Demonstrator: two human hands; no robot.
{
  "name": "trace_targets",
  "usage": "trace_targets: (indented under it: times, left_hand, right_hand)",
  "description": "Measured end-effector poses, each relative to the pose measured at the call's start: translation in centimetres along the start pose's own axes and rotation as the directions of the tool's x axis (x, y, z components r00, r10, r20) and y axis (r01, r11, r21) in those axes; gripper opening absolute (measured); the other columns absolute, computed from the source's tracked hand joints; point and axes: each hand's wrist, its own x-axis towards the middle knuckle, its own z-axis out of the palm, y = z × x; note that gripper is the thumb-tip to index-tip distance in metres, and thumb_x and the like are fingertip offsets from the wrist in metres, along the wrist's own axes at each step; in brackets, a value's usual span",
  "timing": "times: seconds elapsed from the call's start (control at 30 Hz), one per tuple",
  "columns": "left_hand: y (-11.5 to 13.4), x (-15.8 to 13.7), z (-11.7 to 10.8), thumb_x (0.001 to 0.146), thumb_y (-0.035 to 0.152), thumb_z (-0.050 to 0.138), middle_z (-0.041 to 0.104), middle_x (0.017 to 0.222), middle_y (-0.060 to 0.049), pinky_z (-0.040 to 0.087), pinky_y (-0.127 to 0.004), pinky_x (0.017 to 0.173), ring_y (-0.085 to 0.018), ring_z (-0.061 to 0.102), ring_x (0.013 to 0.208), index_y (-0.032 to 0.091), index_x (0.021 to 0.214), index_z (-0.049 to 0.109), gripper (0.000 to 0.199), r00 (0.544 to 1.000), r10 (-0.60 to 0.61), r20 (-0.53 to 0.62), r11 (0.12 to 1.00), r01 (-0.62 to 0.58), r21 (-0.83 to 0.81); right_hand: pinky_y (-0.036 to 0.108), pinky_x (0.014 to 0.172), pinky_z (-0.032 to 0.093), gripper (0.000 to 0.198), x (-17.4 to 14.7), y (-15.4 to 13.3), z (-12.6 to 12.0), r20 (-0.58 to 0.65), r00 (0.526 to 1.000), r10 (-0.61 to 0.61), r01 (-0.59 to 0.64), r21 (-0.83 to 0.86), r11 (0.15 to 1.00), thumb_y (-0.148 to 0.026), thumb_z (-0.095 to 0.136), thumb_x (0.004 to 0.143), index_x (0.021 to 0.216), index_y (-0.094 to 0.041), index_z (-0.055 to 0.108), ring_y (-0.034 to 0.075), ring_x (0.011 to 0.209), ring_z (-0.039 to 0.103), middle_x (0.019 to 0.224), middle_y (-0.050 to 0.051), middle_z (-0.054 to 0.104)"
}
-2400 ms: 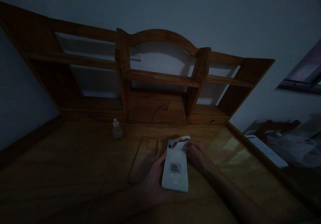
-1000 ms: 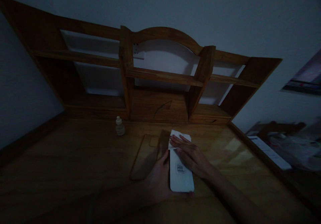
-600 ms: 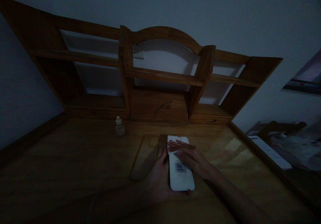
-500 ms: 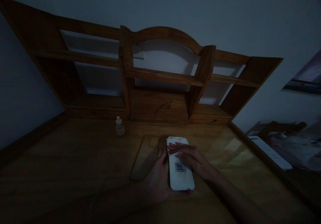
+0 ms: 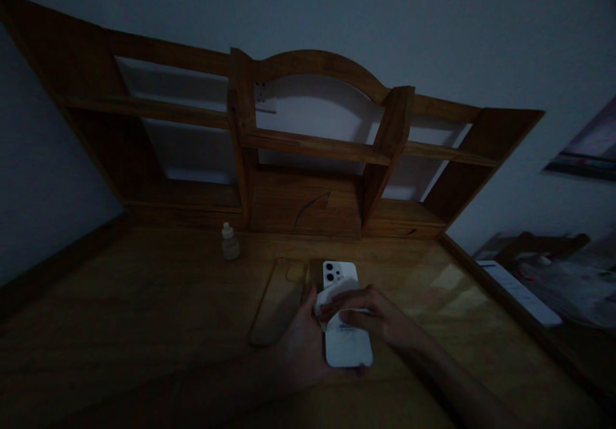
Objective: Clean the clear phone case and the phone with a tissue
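White phone (image 5: 345, 326) lies face down on the wooden desk (image 5: 144, 326), low in the centre of the frame. Our left hand (image 5: 301, 345) grips its left edge, and our right hand (image 5: 378, 319) presses a folded white cloth (image 5: 328, 295) on its back. A small bottle (image 5: 230, 243) stands to the upper left, well apart.

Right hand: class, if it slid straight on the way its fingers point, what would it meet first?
The right hand points leftward across the white phone; it would probably meet the left hand's thumb first, though depth is unclear.
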Motion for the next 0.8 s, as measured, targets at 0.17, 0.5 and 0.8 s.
trace_targets:
  times: [0.17,0.5,0.8]
  left_hand:
    - [0.1,0.0,0.2,0.078,0.081,0.039,0.069,0.107,-0.013,0.046,-0.057,0.086,-0.035,0.064,0.097,0.021,0.115,0.064,0.075,0.984,-0.022,-0.179,1.000,0.022,-0.004]
    - [0.0,0.1,2.4,0.089,0.065,0.038,0.071,0.100,-0.015,0.042,-0.041,0.096,-0.031,0.064,0.102,0.011,0.114,0.066,0.066,0.986,0.028,-0.164,0.994,-0.010,0.110]
    - [-0.2,0.2,1.2,0.093,0.058,0.040,0.070,0.088,-0.011,0.043,-0.038,0.093,-0.024,0.065,0.087,0.010,0.103,0.069,0.057,0.996,0.048,-0.071,0.997,-0.044,0.069]
  right_hand:
    - [0.027,0.074,0.052,0.028,-0.1,-0.5,0.6,0.167,0.985,0.044,-0.049,0.023,0.999,-0.037,0.057,0.095,0.106,-0.017,0.075,0.019,0.086,0.070,0.101,0.008,0.075]
    - [0.028,0.080,0.052,0.024,-1.3,-2.6,-0.2,0.389,0.919,0.057,-0.042,-0.045,0.998,-0.030,0.060,0.092,0.104,-0.019,0.077,0.020,0.087,0.072,0.097,0.006,0.077]
    - [0.026,0.072,0.050,0.022,-2.1,-2.5,-1.4,0.453,0.885,0.106,-0.095,-0.048,0.994,-0.018,0.058,0.086,0.098,-0.016,0.076,0.018,0.079,0.068,0.086,0.004,0.074]
